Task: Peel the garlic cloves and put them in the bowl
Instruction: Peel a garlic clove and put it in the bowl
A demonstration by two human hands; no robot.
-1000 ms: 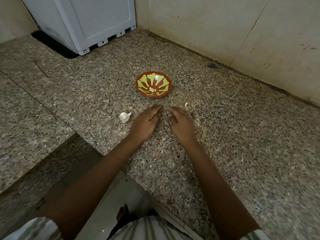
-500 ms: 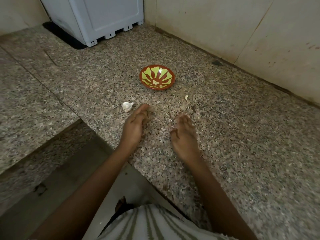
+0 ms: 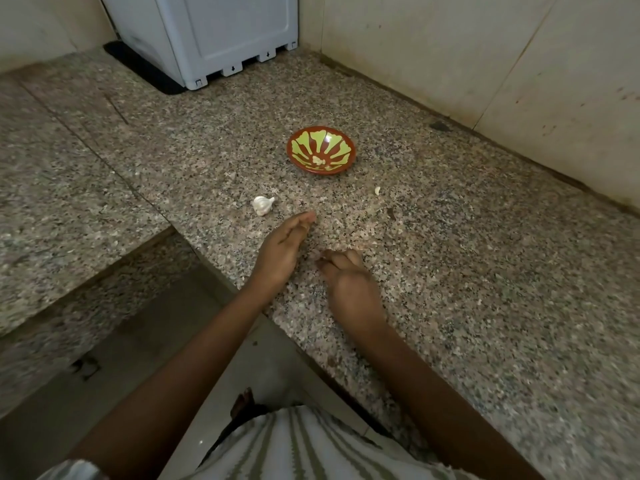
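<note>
My left hand [image 3: 284, 247] stands on edge on the table [image 3: 485, 271], fingers straight, holding nothing. My right hand [image 3: 349, 282] lies knuckles-up; I cannot tell whether it pinches anything. The white garlic bulb [image 3: 263, 205] sits unpeeled just beyond the left fingertips.

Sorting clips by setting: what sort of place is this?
Probably a home kitchen: speckled granite counter, tiled wall, a garlic bulb and a painted bowl with peeled cloves.

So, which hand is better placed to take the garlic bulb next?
Probably the left. The left hand lies close beside the garlic bulb, its straight fingers nearest to it; the right hand rests farther back, on the other side.
</note>
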